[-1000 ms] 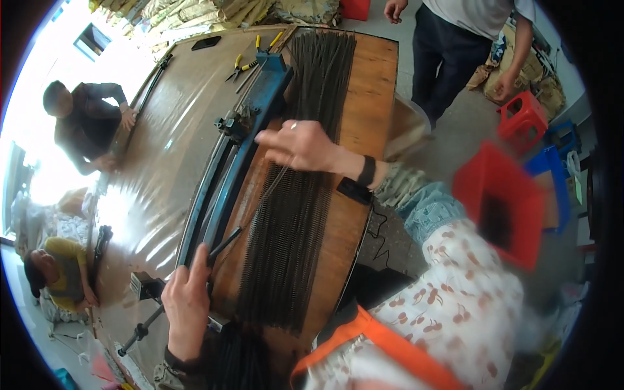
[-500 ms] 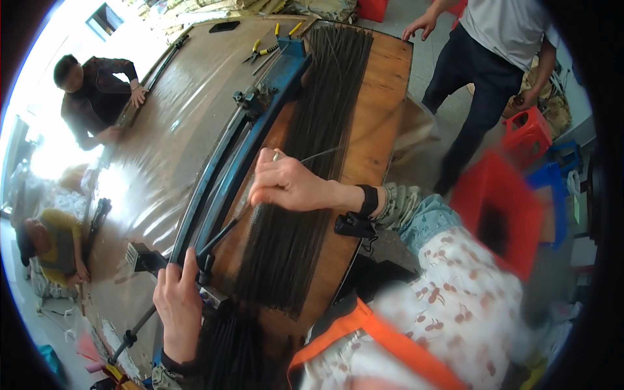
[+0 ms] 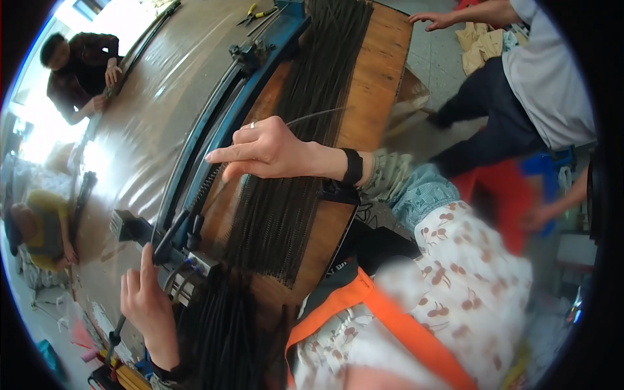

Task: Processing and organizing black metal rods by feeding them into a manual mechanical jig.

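My right hand (image 3: pixel 263 153) is closed over the blue metal rail fixture (image 3: pixel 250 107), its index finger reaching forward and its thumb below. Between thumb and finger is the upper end of a dark coil spring (image 3: pixel 207 185), which slants down to a black rod (image 3: pixel 170 237) at the fixture's near end. A thin wire (image 3: pixel 322 114) trails right from behind this hand. My left hand (image 3: pixel 148 302) is beside the near end, index finger stretched up to the black rod's lower end and the other fingers bent. Nothing shows in its grasp; its thumb is hidden.
A thick row of dark springs (image 3: pixel 276 214) lies on the wooden board (image 3: pixel 374 71) right of the rail. Black rods (image 3: pixel 221 331) are bundled below. Yellow-handled pliers (image 3: pixel 257 14) lie at the far end. Two people work at left; another stands at right near a blurred red stool (image 3: pixel 497 201).
My right hand has moved along the rail toward its near end, and the spring now shows below it. My left index finger remains by the black rod. The person at right has shifted.
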`<state>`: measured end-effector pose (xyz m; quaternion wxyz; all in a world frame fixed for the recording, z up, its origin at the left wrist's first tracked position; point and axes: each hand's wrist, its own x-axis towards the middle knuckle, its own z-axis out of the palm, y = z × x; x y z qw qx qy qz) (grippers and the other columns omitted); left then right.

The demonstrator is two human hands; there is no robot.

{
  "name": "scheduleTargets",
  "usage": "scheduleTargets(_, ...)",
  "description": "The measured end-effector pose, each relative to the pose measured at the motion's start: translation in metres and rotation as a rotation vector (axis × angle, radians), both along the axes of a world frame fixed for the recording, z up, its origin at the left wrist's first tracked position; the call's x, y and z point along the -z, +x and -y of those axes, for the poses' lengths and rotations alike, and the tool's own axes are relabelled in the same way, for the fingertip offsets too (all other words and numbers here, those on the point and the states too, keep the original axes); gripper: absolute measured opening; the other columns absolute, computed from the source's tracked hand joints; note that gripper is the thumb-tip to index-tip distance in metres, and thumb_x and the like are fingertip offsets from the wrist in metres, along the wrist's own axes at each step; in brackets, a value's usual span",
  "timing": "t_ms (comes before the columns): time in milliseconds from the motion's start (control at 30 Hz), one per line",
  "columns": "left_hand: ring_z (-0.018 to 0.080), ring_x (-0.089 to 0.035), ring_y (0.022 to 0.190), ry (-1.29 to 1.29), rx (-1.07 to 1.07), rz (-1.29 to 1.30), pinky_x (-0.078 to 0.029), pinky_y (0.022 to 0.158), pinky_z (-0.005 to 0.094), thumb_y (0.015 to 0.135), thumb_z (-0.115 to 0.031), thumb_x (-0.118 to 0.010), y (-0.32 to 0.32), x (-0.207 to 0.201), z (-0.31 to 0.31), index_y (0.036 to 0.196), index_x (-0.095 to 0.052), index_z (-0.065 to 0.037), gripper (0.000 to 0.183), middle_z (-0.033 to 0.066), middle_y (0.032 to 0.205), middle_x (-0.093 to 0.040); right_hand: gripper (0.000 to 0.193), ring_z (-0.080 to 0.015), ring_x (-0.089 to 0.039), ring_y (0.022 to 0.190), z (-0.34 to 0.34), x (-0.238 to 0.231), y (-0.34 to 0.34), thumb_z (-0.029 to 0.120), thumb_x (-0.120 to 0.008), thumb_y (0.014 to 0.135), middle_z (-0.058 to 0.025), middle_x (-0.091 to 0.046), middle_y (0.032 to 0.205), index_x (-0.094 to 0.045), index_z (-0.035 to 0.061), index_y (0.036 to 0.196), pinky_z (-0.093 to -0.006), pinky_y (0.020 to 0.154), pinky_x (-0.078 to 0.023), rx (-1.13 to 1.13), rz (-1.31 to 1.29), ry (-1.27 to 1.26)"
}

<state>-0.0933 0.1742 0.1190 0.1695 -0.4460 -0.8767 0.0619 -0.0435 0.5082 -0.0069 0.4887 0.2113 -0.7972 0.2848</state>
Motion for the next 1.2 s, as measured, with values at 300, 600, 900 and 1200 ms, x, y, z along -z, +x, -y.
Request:
scheduleTargets(300, 0.0363, -0.063, 0.091, 0.385, -0.177, -0.137, -0.05, 0.078, 0.0398, 0.097, -0.003, -0.055, -0.024, -0.019, 0.097, 0.128, -0.061, -0.007, 0.032, 0.0193, 0.106, -0.065, 0.018, -0.0203, -0.064, 0.071, -0.014, 0.043, -0.023, 0.013, -0.061, 0.097, -0.0067, -0.064, 0.078, -0.069, 0.0075, 0.113, -0.0331, 0.06, -0.052, 0.164, 0.197, 0.083)
scheduleTargets(600, 0.0295, -0.063, 0.081, 0.457, -0.324, -0.249, -0.049, 0.074, 0.0341, 0.097, -0.004, -0.059, 0.008, -0.056, 0.173, 0.123, -0.063, -0.002, 0.027, 0.0187, 0.093, -0.065, 0.02, -0.0131, -0.066, 0.072, 0.155, -0.041, -0.123, 0.021, -0.066, 0.096, -0.0046, -0.072, 0.085, -0.074, 0.0035, 0.101, -0.027, 0.068, -0.052, -0.633, 0.546, -0.057)
scheduleTargets(900, 0.0258, -0.058, 0.072, 0.519, -0.581, 0.008, -0.048, 0.07, 0.0315, 0.097, -0.003, -0.06, 0.051, -0.017, 0.244, 0.124, -0.063, -0.002, 0.028, 0.0193, 0.089, -0.063, 0.017, -0.0163, -0.058, 0.092, 0.198, -0.047, -0.157, 0.03, -0.076, 0.083, 0.0021, -0.067, 0.077, -0.079, 0.0145, 0.089, -0.0383, 0.1, -0.034, -0.57, 0.497, 0.358)
scheduleTargets(1200, 0.0294, -0.063, 0.074, 0.494, -0.477, 0.042, -0.051, 0.071, 0.0356, 0.095, -0.002, -0.058, 0.014, -0.005, 0.234, 0.129, -0.063, -0.009, 0.035, 0.0214, 0.091, -0.065, 0.006, -0.0233, -0.061, 0.106, 0.147, -0.055, -0.135, 0.013, -0.067, 0.089, 0.0004, -0.069, 0.081, -0.068, 0.0128, 0.094, -0.044, 0.11, -0.025, -0.172, 0.094, 0.683)
